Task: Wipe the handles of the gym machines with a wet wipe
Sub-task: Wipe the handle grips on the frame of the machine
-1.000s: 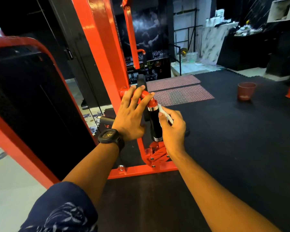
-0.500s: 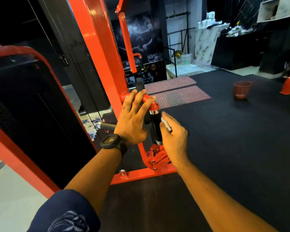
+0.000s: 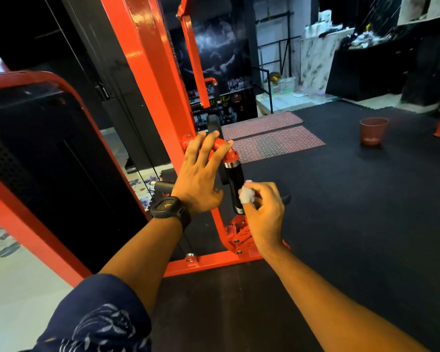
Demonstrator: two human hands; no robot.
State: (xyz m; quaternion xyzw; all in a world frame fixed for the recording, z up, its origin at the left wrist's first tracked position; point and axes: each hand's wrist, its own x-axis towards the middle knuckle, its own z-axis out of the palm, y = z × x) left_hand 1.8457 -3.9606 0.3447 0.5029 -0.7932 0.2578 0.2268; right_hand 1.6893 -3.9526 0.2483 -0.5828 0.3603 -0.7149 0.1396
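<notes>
At the centre of the frame, the wet wipe [image 3: 246, 195] is now seen bunched into a small white wad, where half a second ago it was held flat against the black handle [image 3: 235, 180]. It has been brought lower, to the right edge of the handle's lower half; whether it touches the grip cannot be told for certain. The left hand [image 3: 200, 179] has been kept where it was.

The wad is pinched at the fingertips of the right hand [image 3: 264, 212], with thumb and fingers curled round it and the back of the hand turned to the camera. The left hand is laid open over the red elbow bar [image 3: 220, 146] above the handle, fingers straight and spread, nothing gripped. A black watch [image 3: 167, 208] is worn on that wrist, and a dark patterned sleeve [image 3: 99, 318] is seen at lower left.

A slanted red frame post [image 3: 150, 72] is crossed behind the left hand, and a black side panel [image 3: 36, 161] fills the left. A second short grip [image 3: 163, 186] is partly hidden by the left wrist. On the black rubber floor [image 3: 341, 224], two patterned mats [image 3: 272, 143] and, at upper right, a red bucket [image 3: 373, 130] are seen.
</notes>
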